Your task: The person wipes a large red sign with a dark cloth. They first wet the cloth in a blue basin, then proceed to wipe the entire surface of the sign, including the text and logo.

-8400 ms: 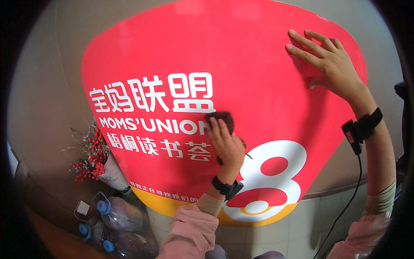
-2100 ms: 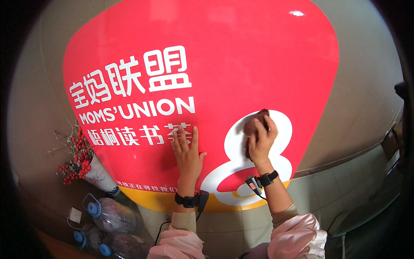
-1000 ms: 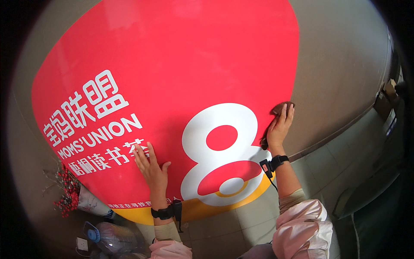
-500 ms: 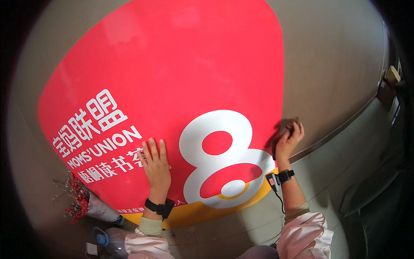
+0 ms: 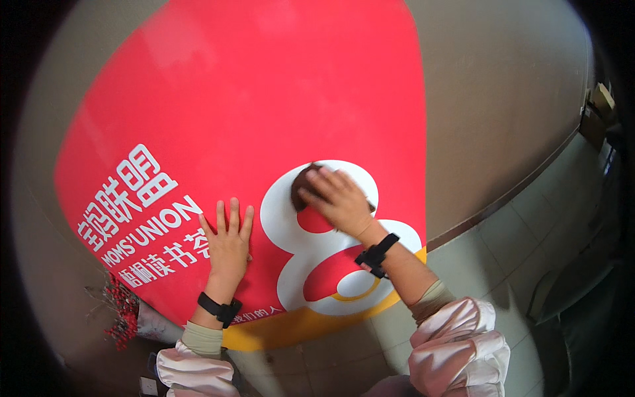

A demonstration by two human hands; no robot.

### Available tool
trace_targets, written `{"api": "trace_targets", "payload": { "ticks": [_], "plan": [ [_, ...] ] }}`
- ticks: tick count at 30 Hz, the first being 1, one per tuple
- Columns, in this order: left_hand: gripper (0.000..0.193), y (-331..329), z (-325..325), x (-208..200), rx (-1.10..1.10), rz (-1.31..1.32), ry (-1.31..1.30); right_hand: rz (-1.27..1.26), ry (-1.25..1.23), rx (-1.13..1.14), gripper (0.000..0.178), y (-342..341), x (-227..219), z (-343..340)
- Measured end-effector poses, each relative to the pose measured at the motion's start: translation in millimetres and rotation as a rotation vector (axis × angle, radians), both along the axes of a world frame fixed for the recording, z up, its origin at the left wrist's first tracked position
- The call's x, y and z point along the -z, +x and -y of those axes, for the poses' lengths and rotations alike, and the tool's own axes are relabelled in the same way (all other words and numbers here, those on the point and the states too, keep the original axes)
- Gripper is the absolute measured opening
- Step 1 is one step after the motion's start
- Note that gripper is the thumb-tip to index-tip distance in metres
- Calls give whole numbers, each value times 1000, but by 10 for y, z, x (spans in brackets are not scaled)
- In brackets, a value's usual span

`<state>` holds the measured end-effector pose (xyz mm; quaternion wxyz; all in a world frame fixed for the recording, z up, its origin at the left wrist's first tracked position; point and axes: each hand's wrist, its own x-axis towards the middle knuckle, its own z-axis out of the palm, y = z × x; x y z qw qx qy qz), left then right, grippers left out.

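A large red banner point(image 5: 264, 99) with white lettering and a yellow lower border stands in front of me against the brown wall. Fingers spread, my left hand point(image 5: 228, 248) lies flat on the banner's red surface, right of the white lettering. My right hand point(image 5: 340, 202) presses a dark brown cloth point(image 5: 301, 188) against the upper loop of the big white looped figure point(image 5: 284, 248). Part of the cloth is hidden beneath that palm. Both wrists wear black bands.
Red berry stems point(image 5: 122, 311) in a pale wrapper stand at the lower left, close to the banner's edge. Brown wall point(image 5: 503, 99) continues to the right above a tiled floor point(image 5: 489, 255). Dark green furniture point(image 5: 582, 298) is at the right, with cardboard boxes point(image 5: 598, 109) farther back.
My right hand has moved left with the cloth, from the banner's right edge onto the white figure. My left hand stays flat on the banner, and the view has shifted slightly.
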<state>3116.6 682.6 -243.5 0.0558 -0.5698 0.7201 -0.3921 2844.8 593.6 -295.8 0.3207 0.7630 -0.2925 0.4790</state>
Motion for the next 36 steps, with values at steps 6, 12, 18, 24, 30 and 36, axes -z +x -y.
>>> {"api": "trace_targets", "payload": {
  "ticks": [6, 12, 18, 24, 30, 36],
  "plan": [
    [118, 59, 52, 51, -3, -25, 33, 385, -65, 252, 41, -836, 279, 296],
    [118, 90, 50, 44, 42, -28, 22, 684, 79, 325, 54, -1248, 663, 333],
    [121, 115, 70, 59, 69, -33, 10, 820, 145, 340, 49, -1063, 993, 277],
    [125, 145, 95, 76, 89, -37, 7, 775, 198, 364, 54, -671, 1029, 127],
    [126, 153, 88, 76, 122, -21, -20, 598, 99, 251, 47, 38, 1062, -5],
    [120, 145, 101, 81, 115, -49, -16, 235, 216, -32, 42, 808, 1365, -330]
  ]
}}
